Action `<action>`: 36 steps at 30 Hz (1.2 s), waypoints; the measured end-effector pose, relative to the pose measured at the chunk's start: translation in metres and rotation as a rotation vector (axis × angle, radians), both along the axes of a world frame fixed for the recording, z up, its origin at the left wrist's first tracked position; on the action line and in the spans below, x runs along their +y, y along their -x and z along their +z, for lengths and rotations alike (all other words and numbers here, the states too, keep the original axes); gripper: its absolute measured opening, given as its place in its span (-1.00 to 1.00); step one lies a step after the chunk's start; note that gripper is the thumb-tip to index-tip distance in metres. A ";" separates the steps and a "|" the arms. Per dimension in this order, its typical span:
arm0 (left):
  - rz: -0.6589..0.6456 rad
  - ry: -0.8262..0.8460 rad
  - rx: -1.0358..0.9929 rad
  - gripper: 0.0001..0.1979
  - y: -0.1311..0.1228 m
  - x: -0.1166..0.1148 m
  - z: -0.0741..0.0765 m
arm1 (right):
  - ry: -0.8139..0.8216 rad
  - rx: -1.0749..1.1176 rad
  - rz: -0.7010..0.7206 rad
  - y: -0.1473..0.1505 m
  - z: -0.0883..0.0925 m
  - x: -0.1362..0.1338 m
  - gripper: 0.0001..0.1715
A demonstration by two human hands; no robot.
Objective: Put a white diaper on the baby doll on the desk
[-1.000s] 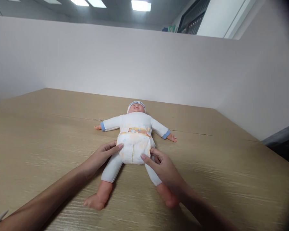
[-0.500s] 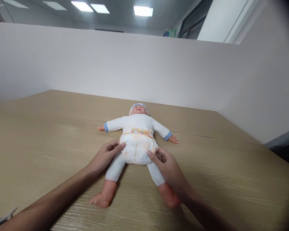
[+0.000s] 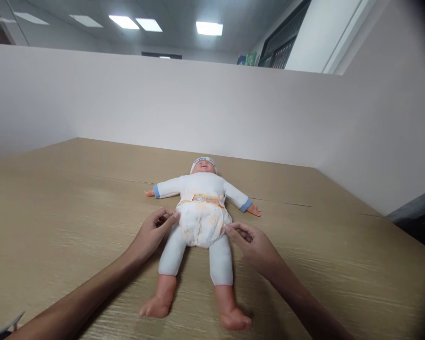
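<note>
A baby doll (image 3: 205, 183) in a white suit with blue cuffs lies on its back, head away from me, arms spread and bare feet toward me. Around its hips sits a white diaper (image 3: 200, 221) with an orange patterned waistband. My left hand (image 3: 159, 225) pinches the diaper's edge at the left hip, thumb and fingertips together. At the other side, the thumb and fingers of my right hand (image 3: 248, 238) close on the diaper's edge near the right leg opening. The fingertips of both hands are partly hidden.
The doll rests on a wide wooden table (image 3: 74, 203) with a thin seam across it. A white partition (image 3: 205, 108) rises behind the table. A pale curved object (image 3: 9, 325) shows at the lower left corner.
My right hand has shifted slightly outward from the diaper's front to its right edge. The doll's right-side leg has swung inward and now lies straighter. The view has tilted up slightly.
</note>
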State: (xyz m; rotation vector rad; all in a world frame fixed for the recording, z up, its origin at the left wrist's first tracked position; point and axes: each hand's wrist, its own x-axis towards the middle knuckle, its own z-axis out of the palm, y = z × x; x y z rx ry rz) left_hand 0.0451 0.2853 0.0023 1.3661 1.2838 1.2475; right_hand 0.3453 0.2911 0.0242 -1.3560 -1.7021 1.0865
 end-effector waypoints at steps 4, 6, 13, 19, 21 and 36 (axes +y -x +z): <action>0.150 -0.038 0.035 -0.50 0.003 -0.001 -0.001 | -0.240 -0.110 -0.213 -0.006 0.004 0.002 -0.47; 0.140 -0.085 0.090 -0.51 0.004 -0.003 0.001 | -0.388 -0.130 -0.237 -0.004 0.003 0.001 -0.56; 0.202 -0.228 0.304 -0.54 0.009 0.001 -0.007 | -0.624 -0.231 -0.121 -0.007 -0.006 0.008 -0.74; 0.359 -0.308 0.539 -0.52 0.024 0.051 -0.012 | -0.811 -0.390 -0.321 -0.040 -0.024 0.076 -0.67; 0.379 -0.370 0.628 -0.58 0.031 0.075 -0.010 | -0.821 -0.476 -0.332 -0.047 -0.029 0.099 -0.56; 0.036 -0.056 0.821 -0.32 0.016 0.088 0.006 | -0.483 -0.417 -0.183 -0.013 -0.024 0.088 -0.43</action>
